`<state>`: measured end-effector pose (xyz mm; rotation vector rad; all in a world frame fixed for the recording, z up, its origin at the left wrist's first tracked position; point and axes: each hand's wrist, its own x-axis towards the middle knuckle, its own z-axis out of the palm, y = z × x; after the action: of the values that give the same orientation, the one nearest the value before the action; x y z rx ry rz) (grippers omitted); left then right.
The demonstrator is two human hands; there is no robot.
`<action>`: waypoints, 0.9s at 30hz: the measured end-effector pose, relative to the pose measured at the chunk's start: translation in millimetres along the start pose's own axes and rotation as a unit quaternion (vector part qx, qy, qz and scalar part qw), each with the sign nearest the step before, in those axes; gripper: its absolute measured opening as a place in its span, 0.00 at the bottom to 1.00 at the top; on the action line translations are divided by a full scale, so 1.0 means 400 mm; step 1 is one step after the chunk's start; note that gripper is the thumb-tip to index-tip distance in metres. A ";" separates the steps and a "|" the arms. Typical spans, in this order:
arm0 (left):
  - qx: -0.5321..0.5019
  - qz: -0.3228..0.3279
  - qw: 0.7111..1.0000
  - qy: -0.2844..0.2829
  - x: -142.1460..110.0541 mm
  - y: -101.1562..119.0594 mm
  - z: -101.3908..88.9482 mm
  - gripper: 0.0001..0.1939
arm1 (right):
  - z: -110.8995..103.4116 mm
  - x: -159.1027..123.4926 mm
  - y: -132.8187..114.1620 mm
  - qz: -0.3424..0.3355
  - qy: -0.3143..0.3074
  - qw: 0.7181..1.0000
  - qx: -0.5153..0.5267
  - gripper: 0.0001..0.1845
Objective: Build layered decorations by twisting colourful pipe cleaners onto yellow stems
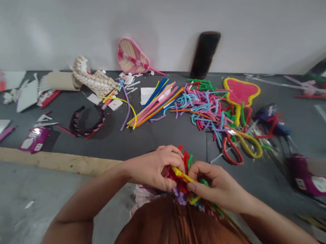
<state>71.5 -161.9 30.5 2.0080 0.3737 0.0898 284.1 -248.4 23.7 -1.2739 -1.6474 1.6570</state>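
Close to my body, past the table's front edge, is a colourful cluster of pipe cleaners in red, green, purple and yellow. My left hand is closed around its left side, fingers bent over the red part. A yellow pipe cleaner crosses the cluster between my two hands. From the right, my right hand pinches the yellow strand between thumb and fingers. The cluster's lower part is hidden behind my hands and the hair at the bottom of the view.
Loose cut pipe cleaners lie heaped beside a bundle of straight ones. Scissors with red and yellow handles rest nearby. Behind are a phone against the wall, a pink fan, a pink-and-yellow piece and a dark headband.
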 end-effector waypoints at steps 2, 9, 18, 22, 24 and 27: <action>-0.012 -0.010 1.000 -0.011 -0.002 0.001 -0.007 0.13 | -0.001 -0.005 0.005 0.001 0.001 1.000 0.006 0.07; -0.073 -0.035 0.997 0.006 0.004 0.002 -0.021 0.14 | 0.002 -0.013 0.020 0.018 0.015 0.999 0.029 0.09; -0.065 -0.056 0.996 0.019 0.003 -0.001 -0.009 0.06 | 0.012 -0.005 0.005 0.018 0.031 0.998 0.058 0.09; -0.085 -0.021 0.996 0.014 0.000 -0.002 -0.025 0.08 | 0.012 -0.005 0.004 0.014 0.035 0.996 0.077 0.10; -0.100 -0.005 0.995 0.003 -0.001 -0.005 -0.030 0.10 | 0.008 -0.004 0.004 0.012 0.025 0.996 0.086 0.11; -0.103 -0.002 0.995 -0.003 -0.002 -0.013 -0.026 0.13 | -0.006 0.000 0.001 0.014 0.019 0.997 0.080 0.13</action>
<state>67.1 -151.2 30.7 1.8034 0.3506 0.1143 286.3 -247.0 23.7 -1.2453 -1.4499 1.7323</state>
